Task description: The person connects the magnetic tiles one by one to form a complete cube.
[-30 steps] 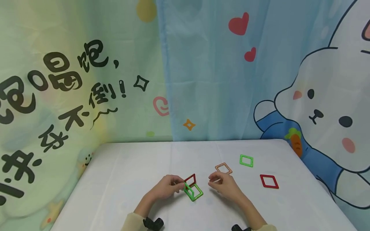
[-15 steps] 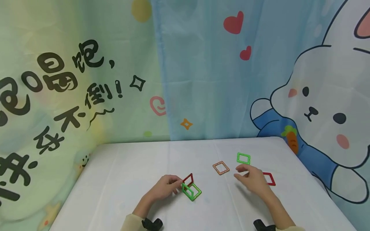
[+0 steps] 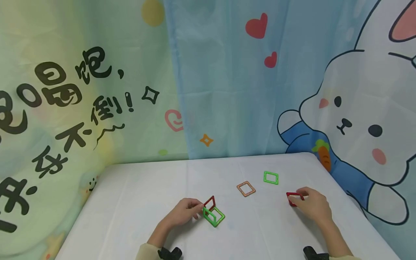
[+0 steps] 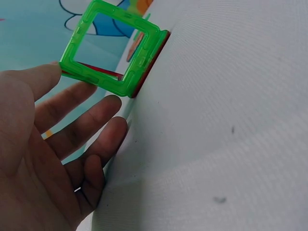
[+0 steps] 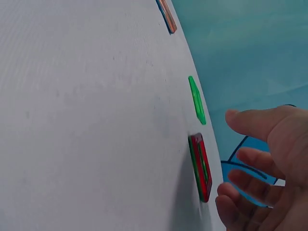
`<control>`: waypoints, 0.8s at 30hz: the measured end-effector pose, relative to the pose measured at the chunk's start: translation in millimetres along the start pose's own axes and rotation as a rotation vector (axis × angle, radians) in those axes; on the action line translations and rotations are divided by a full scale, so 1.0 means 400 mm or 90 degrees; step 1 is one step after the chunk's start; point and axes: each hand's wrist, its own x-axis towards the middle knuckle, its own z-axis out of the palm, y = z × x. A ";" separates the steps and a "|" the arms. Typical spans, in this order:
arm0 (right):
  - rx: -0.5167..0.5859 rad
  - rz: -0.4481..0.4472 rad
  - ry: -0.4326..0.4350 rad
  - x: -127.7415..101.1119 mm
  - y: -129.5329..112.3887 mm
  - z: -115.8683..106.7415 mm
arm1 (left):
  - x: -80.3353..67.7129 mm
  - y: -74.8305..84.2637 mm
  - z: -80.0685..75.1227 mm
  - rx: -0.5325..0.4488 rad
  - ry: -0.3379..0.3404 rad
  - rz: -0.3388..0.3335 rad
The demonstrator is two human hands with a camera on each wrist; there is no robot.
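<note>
- A white table (image 3: 136,202) stands before cartoon curtains with a rabbit (image 3: 357,119) and hearts.
- The left hand (image 3: 182,213) steadies the frames (image 3: 212,213) near the table's middle: a green square lies flat, a green and a red one stand on its edges. The thumb and a fingertip touch the upright green square so that it stays up; the other fingers are loose.
- The right hand (image 3: 312,206) lies well apart at the right, fingertips at a flat red square (image 3: 294,198). From the wrist view the fingers look spread and relaxed; whether they pinch it I cannot tell.
- An orange square (image 3: 246,189) and a green one (image 3: 271,177) lie flat between, within reach.
</note>
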 end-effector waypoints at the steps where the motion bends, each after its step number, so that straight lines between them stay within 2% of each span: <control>1: -0.005 0.007 0.003 0.001 0.007 -0.001 | 0.001 0.000 0.000 0.000 0.001 -0.001; 7: -0.028 0.045 -0.007 0.004 0.036 -0.001 | 0.000 0.000 0.002 -0.001 0.006 0.004; 15: -0.037 0.092 -0.039 0.001 0.031 0.011 | -0.005 0.003 0.005 0.015 0.020 -0.001; 24: -0.026 0.082 -0.001 -0.006 0.039 0.022 | -0.006 0.001 0.013 0.015 0.030 -0.003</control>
